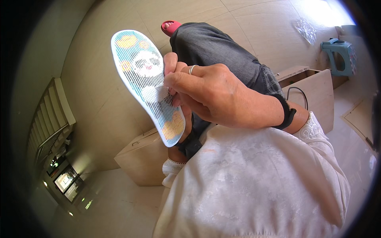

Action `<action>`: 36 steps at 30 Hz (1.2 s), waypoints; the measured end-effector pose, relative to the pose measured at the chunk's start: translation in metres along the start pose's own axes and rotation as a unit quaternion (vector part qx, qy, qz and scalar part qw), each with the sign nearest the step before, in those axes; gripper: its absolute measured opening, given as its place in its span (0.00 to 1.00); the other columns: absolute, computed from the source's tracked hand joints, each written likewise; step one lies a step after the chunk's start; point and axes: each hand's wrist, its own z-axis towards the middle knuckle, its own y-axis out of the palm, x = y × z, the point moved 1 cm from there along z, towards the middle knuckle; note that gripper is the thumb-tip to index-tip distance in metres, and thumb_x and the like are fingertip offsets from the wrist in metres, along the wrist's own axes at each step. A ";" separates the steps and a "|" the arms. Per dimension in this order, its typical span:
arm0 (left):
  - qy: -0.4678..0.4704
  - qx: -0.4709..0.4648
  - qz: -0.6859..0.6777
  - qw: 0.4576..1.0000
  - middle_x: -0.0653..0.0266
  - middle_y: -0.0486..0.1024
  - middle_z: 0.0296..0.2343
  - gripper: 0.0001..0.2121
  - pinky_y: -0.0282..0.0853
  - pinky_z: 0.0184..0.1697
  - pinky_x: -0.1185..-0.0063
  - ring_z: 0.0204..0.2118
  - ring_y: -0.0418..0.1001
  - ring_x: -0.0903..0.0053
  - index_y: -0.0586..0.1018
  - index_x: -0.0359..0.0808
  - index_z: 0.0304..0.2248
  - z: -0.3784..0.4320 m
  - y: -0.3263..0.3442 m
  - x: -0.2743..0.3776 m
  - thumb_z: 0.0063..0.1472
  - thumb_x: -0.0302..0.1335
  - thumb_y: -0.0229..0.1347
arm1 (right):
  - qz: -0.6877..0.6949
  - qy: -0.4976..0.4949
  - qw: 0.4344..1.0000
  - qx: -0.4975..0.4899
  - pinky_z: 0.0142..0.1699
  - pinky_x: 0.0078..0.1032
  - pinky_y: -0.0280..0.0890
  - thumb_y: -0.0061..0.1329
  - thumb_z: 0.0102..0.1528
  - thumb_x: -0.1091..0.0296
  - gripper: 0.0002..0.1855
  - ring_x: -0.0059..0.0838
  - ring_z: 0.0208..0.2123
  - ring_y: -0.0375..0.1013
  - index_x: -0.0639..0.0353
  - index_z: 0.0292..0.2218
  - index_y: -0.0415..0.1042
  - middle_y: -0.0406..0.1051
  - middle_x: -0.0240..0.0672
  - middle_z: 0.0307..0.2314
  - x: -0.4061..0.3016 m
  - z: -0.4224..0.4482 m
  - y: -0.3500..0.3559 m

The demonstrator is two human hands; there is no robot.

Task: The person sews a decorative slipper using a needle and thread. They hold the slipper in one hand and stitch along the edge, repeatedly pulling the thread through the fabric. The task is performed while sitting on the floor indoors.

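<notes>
A shoe insole (135, 86) with a cross-stitch pattern is held upright over my lap. Its pattern has blue and black stripes, orange-yellow patches and a white face-like figure, with a plain white patch near the middle. My left hand (187, 114) grips the insole from behind at its right edge, mostly hidden by the insole and my other hand. In front, my right hand (205, 89), with a ring on one finger, has its thumb and fingertips pinched at the insole's edge. A thin needle (160, 86) shows at these fingertips, lying across the white patch.
Below me is a wooden stool or box (143, 160); an open wooden drawer (309, 89) with a dark cable (300, 90) is at the right. Further off are a blue plastic stool (339, 55) and clear plastic wrap (306, 29) on the tiled floor. A staircase (49, 110) rises at left.
</notes>
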 end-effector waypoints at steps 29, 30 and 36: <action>-0.010 -0.013 0.090 0.996 0.70 0.72 0.21 0.16 0.66 0.26 0.88 0.23 0.69 0.87 0.73 0.34 0.33 0.019 0.007 -0.003 0.66 0.40 0.47 | 0.077 0.031 0.997 -0.008 0.31 0.30 0.68 0.46 0.48 0.85 0.12 0.43 0.26 0.74 0.67 0.36 0.64 0.71 0.44 0.22 0.007 -0.005 -0.006; -0.010 -0.018 0.109 0.994 0.70 0.72 0.21 0.16 0.67 0.26 0.88 0.23 0.69 0.87 0.74 0.34 0.33 0.022 0.010 -0.002 0.66 0.40 0.47 | 0.096 0.014 0.995 -0.001 0.29 0.31 0.67 0.48 0.46 0.84 0.13 0.44 0.24 0.73 0.68 0.35 0.63 0.70 0.45 0.20 0.010 -0.005 -0.007; 0.048 0.069 0.337 0.938 0.70 0.73 0.21 0.17 0.68 0.26 0.88 0.23 0.70 0.87 0.75 0.33 0.33 0.039 0.018 0.001 0.66 0.42 0.46 | 0.137 0.089 0.987 0.009 0.27 0.35 0.64 0.45 0.46 0.86 0.14 0.51 0.23 0.71 0.69 0.36 0.61 0.68 0.50 0.18 0.017 -0.003 -0.008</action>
